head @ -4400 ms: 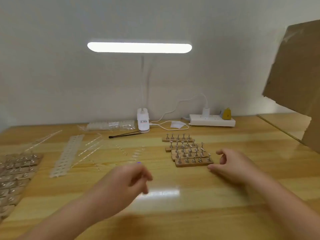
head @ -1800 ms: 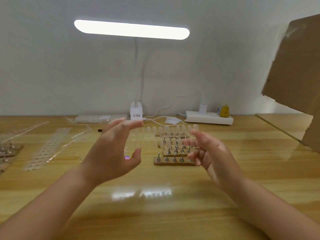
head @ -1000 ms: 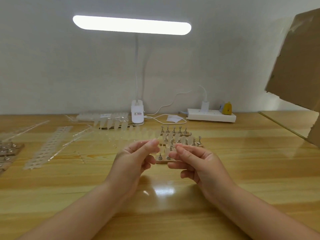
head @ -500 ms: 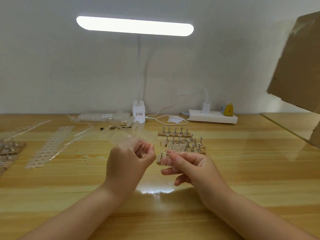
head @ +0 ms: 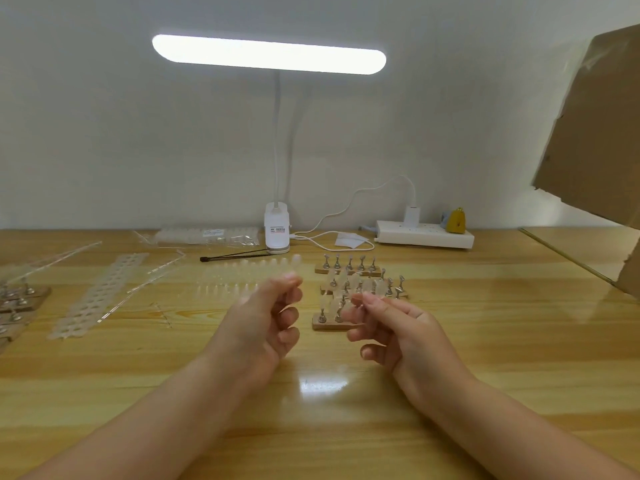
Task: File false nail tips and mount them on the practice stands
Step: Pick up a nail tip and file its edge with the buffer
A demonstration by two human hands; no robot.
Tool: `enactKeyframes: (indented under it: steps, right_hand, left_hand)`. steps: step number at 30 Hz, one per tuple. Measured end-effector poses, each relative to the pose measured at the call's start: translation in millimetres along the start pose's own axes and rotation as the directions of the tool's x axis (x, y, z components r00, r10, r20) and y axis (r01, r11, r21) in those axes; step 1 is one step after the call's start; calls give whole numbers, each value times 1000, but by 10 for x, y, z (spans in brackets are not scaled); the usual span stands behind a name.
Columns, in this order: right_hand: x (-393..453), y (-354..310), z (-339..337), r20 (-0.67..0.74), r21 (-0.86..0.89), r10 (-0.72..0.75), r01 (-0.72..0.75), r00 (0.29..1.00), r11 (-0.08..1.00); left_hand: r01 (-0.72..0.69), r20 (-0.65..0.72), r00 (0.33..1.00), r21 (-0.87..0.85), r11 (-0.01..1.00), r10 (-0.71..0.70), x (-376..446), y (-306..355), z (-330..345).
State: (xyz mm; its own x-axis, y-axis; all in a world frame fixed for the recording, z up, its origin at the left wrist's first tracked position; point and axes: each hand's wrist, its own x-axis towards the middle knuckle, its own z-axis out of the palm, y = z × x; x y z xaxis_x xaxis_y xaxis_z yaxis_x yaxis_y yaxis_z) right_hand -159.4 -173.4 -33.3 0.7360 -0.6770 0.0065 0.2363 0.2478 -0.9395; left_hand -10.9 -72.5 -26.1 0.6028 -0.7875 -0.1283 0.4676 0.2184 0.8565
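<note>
Forearms reach in from the near edge over a wooden table (head: pixel 485 341). The left hand (head: pixel 263 320) is raised, its fingers curled, thumb and forefinger pinching the end of a clear strip of nail tips (head: pixel 242 277) that runs off to the left above the table (blurred and see-through, so its far end is hard to trace). The right hand (head: pixel 394 327) faces it, close but apart, fingers curled and pinching a second cluster of tips (head: pixel 349 289) held in front of the stands (head: pixel 349 268). These are small wooden blocks with metal pegs, set in rows just behind both hands. Left of them lie empty tip frames (head: pixel 100 296), with more stands (head: pixel 20 299) at the table's left edge. Farther back lie black tweezers (head: pixel 235 257), a bag of tips (head: pixel 207 235), a lamp (head: pixel 277 233) and a power strip (head: pixel 424 237) by the wall. Cardboard (head: pixel 595 133) leans in at the right.
</note>
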Motion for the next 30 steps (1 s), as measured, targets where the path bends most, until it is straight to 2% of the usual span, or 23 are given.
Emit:
enactKeyframes:
  steps: [1, 5, 8, 14, 17, 19, 22, 24, 30]
  right_hand:
    - [9, 2, -13, -22, 36, 7, -6, 1000, 999]
    - [24, 24, -14, -80, 15, -8, 9, 997, 1000]
    - [20, 74, 29, -58, 1, -12, 12, 998, 1000]
    - [-12, 97, 78, 103, 137, 7, -22, 995, 990]
    - [-23, 67, 91, 161, 146, -5, -19, 987, 989]
    - [-31, 65, 103, 162, 122, -26, 6, 986, 993]
    - [-40, 83, 91, 104, 76, -38, 30, 994, 997]
    - [-39, 82, 81, 92, 91, -33, 24, 995, 996]
    - [-48, 92, 106, 121, 24, -33, 31, 992, 999]
  left_hand:
    - [3, 16, 1000, -14, 1000, -2, -7, 13, 4]
    - [-109, 78, 992, 188, 976, 96, -118, -11, 86]
    - [-129, 144, 984, 201, 971, 101, -208, -132, 173]
    - [-8, 131, 991, 69, 998, -1, -189, -205, 176]
    - [18, 108, 994, 54, 998, -24, -169, -194, 161]
    - [43, 131, 990, 115, 992, -58, -182, -199, 160]
    - [80, 181, 974, 295, 952, -138, -212, -223, 148]
    - [100, 166, 971, 372, 923, -172, -216, -228, 141]
    - [111, 137, 974, 405, 907, -181, -175, -224, 128]
